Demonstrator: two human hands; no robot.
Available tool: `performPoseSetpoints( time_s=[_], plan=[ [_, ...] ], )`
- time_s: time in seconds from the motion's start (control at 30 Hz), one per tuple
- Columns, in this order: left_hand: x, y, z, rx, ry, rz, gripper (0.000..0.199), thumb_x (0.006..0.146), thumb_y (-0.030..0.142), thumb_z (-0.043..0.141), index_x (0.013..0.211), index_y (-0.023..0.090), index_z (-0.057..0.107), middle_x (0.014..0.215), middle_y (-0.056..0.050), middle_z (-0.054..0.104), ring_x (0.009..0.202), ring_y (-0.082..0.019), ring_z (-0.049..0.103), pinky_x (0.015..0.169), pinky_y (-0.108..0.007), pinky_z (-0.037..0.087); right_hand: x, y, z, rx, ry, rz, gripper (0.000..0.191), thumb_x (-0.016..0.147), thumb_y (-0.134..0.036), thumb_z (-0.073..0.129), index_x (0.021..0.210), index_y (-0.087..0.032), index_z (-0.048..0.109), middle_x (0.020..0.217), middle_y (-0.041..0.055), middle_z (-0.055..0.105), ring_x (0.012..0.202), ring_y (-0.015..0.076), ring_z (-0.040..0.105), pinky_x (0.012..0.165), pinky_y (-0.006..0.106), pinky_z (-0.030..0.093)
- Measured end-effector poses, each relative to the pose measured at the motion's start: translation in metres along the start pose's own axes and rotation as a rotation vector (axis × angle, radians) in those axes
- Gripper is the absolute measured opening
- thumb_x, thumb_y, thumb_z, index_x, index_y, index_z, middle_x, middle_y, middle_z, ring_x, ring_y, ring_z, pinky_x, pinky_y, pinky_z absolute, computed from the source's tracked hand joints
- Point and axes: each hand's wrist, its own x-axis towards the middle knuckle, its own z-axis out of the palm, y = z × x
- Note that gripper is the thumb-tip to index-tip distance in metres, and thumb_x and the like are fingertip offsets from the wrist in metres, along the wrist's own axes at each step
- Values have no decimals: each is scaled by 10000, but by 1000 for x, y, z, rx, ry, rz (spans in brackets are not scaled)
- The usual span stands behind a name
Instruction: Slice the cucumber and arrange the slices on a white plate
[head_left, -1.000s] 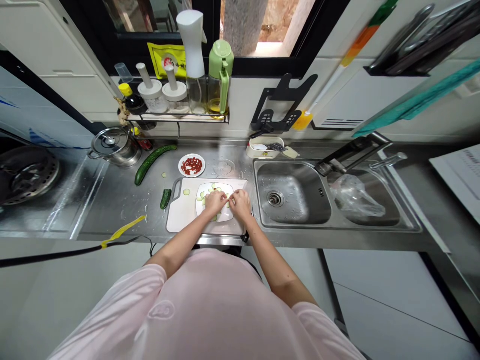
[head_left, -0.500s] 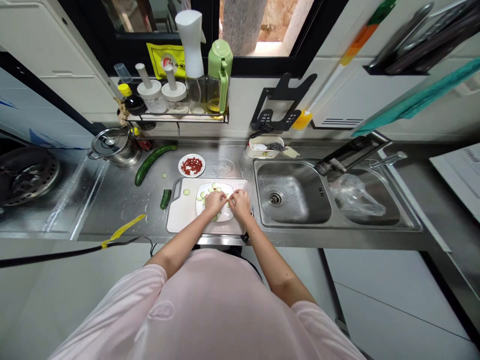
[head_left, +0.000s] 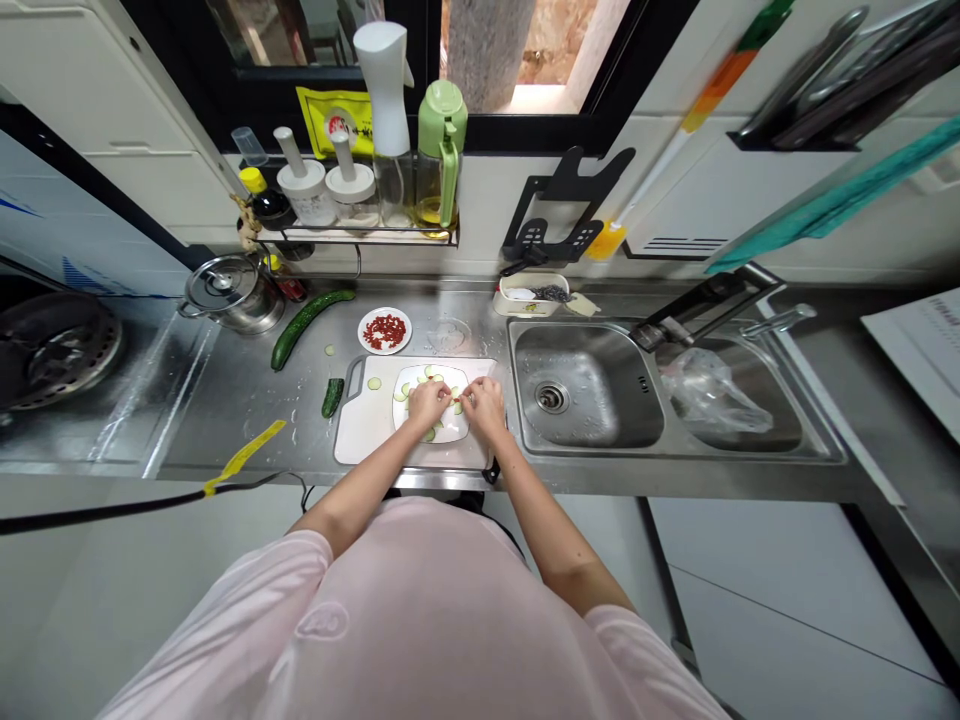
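Observation:
A white square plate [head_left: 450, 430] with thin cucumber slices around its edge lies on a white cutting board [head_left: 360, 435]. Over the plate, my left hand [head_left: 430, 402] and my right hand [head_left: 484, 404] come close together, fingertips pinched. Tiny red bits show by the fingertips; what each pinch holds is too small to make out. Behind the board stands a small white dish [head_left: 361, 330] of chopped red pieces [head_left: 385, 331]. One loose cucumber slice [head_left: 374, 384] is on the board, and a cut cucumber piece [head_left: 333, 398] sits left of it.
A whole cucumber [head_left: 300, 331] lies farther left, near a lidded steel pot [head_left: 234, 292]. A black knife handle [head_left: 491, 472] sticks out at the board's front right corner. To the right is a double sink [head_left: 585, 385] with a plastic bag [head_left: 712, 390]. Seasoning bottles fill the rack [head_left: 360, 236].
My fingertips have come slightly apart over the plate, with the right hand shifting a little to the right. The plate, board and dish keep their places.

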Motion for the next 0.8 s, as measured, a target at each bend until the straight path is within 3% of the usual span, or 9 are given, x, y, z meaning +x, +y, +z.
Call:
performPoseSetpoints(
  time_s=[0.43, 0.63, 0.8],
  plan=[
    [-8, -6, -18, -156, 89, 21, 143, 783, 286, 568, 868, 228, 667, 866, 1, 673, 853, -145, 589, 810, -264, 394, -12, -13, -34, 114, 123, 12, 181, 859, -306, 486, 847, -202, 633, 1023, 86, 512, 1048, 251, 396, 911, 375, 315],
    [0, -16, -30, -197, 143, -4, 152, 776, 305, 576, 879, 237, 665, 884, 11, 680, 831, -134, 591, 759, -246, 406, -29, -18, -33, 140, 152, -23, 161, 859, -313, 501, 839, -206, 619, 1026, 81, 516, 1034, 238, 429, 929, 375, 318],
    [17, -30, -42, -147, 169, -105, 171, 783, 320, 559, 900, 253, 664, 902, 11, 685, 880, -150, 593, 771, -252, 396, -45, -20, -27, 176, 147, -21, 153, 856, -313, 510, 835, -208, 619, 1011, 77, 526, 1021, 235, 446, 915, 371, 334]
  ],
)
